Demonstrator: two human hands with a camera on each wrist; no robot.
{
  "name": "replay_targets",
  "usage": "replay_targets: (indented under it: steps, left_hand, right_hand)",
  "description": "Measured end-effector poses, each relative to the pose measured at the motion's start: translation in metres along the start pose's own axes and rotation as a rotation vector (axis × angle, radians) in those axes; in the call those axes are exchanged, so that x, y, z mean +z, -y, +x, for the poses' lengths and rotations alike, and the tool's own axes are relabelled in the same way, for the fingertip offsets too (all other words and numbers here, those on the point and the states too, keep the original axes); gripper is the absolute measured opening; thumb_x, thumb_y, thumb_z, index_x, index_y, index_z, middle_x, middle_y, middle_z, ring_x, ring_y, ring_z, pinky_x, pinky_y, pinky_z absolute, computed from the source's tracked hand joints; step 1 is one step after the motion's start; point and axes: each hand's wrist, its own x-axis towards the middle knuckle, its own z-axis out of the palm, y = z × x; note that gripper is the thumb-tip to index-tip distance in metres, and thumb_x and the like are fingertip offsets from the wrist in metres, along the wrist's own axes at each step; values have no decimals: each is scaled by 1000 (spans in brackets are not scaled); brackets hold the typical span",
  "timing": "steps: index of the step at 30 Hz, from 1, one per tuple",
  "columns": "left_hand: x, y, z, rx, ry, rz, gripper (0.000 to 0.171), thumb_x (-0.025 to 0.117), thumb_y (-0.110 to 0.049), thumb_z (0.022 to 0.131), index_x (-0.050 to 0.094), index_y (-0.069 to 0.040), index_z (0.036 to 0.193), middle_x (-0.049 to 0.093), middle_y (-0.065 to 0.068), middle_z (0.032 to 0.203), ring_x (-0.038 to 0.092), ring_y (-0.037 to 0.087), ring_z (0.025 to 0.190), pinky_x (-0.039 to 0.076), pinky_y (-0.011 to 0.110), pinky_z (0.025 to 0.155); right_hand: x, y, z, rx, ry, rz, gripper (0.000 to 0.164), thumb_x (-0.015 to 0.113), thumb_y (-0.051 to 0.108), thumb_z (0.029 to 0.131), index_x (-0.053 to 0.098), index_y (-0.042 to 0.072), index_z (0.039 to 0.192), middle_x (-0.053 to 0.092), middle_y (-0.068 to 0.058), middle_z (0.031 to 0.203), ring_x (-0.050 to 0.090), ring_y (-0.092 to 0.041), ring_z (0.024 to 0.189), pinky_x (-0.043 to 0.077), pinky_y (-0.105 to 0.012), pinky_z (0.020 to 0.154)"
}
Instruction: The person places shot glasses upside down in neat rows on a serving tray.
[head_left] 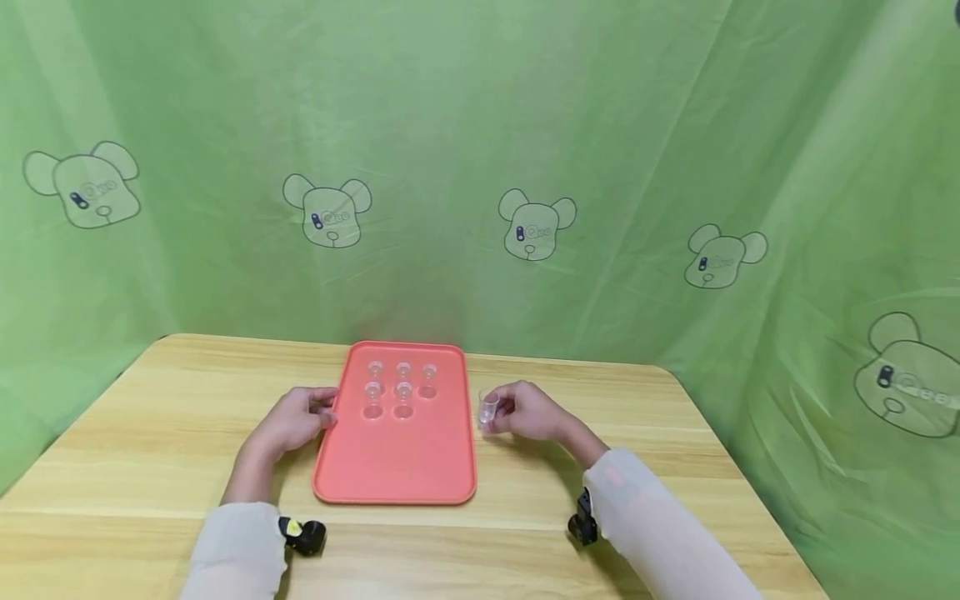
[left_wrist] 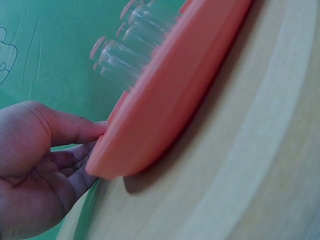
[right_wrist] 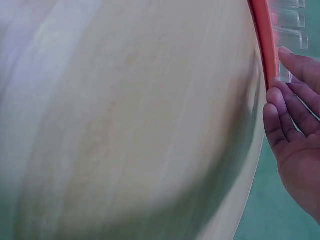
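A red tray [head_left: 393, 467] lies on the table, with several small clear glasses [head_left: 403, 392] standing in two rows on its far half. My left hand [head_left: 296, 418] grips the tray's left rim. In the left wrist view, that thumb presses on the rim [left_wrist: 115, 150] and the other fingers sit lower, partly hidden by the tray. Just beyond the tray's right edge, my right hand [head_left: 528, 410] holds another small clear glass [head_left: 488, 408] between thumb and fingers. In the right wrist view the fingers hide much of this glass [right_wrist: 285, 75].
The wooden table [head_left: 600, 533] extends on both sides of the tray. A green curtain [head_left: 435, 275] with bear-head drawings hangs behind and beside it. Black wrist cameras [head_left: 306, 537] sit at both sleeves, near the tabletop.
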Motion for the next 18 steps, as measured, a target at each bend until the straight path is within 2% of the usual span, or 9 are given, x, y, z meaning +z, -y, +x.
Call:
replay_targets:
  steps: [9, 18]
  left_hand:
    - [-1, 1, -2, -2, -1, 8, 50, 60, 0, 95, 51, 12, 142, 65, 26, 127, 64, 34, 113, 55, 46, 97]
    - [-1, -1, -1, -1, 2, 2, 50, 61, 0, 95, 51, 12, 142, 65, 26, 128, 64, 33, 112, 56, 43, 94]
  right_hand:
    - [3, 10, 3, -8, -4, -18, 28, 79, 3, 84, 73, -1, 111, 67, -2, 83, 59, -15, 76, 54, -25, 68]
    - [7, 22, 8, -42, -7, -81, 15, 79, 6, 85, 74, 5, 99, 66, 0, 81, 58, -14, 73, 53, -25, 66]
